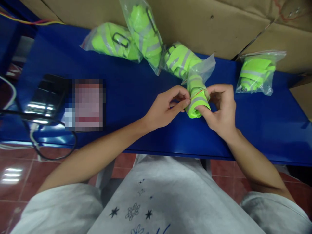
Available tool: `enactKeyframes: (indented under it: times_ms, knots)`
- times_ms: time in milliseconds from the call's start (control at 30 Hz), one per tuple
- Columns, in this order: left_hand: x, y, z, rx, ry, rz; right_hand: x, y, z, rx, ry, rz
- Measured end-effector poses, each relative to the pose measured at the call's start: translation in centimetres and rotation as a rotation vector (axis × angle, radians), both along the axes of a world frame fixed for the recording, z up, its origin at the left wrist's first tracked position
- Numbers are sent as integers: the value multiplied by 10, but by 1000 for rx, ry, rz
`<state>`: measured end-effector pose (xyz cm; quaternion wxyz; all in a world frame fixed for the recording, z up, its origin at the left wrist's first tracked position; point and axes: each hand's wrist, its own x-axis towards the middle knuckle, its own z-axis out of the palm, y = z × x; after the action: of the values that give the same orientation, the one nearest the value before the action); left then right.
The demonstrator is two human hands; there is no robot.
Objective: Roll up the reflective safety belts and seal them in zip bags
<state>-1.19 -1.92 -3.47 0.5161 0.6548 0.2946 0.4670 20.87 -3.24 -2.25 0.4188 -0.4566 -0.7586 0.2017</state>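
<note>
Just above the blue table, a rolled neon-yellow reflective strap with grey stripes sits partly inside a clear plastic zip bag. A thin red line, apparently the bag's seal, crosses it. My left hand pinches at the left end of that line, thumb against forefinger, by the bag's edge. On the other side my right hand grips the roll, thumb on its near end and fingers bent behind it. The roll's far end lies against another bagged neon roll.
Two more bagged neon bundles lie at the back, and another bag at the right. Cardboard boxes line the table's back edge. A black device with cables and a blurred-out item are at the left.
</note>
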Motion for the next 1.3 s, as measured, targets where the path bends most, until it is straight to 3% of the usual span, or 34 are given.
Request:
enactKeyframes:
  times_ms: [133, 233, 367, 567, 733, 833, 1100, 1233, 1300]
  knots:
    - [1, -7, 1, 339, 204, 148, -4, -3, 1, 32, -23, -49]
    - [1, -12, 2, 514, 267, 187, -8, -7, 5, 138, -50, -87]
    - [3, -17, 6, 559, 255, 185, -10, -8, 11, 146, -66, -85]
    - [3, -19, 11, 474, 238, 318, -3, -1, 9, -120, 12, 125]
    - [1, -18, 10, 742, 391, 312, -10, -5, 6, -158, 76, 70]
    - [2, -18, 11, 756, 361, 365, -14, -7, 8, -94, 117, 43]
    - [12, -28, 5, 628, 250, 172, -15, -7, 11, 6, 47, -55]
    - [13, -43, 14, 606, 197, 36, -15, -22, 32, 55, -6, -95]
    - [12, -51, 17, 598, 216, 20, -11, -29, 49, 21, -17, -29]
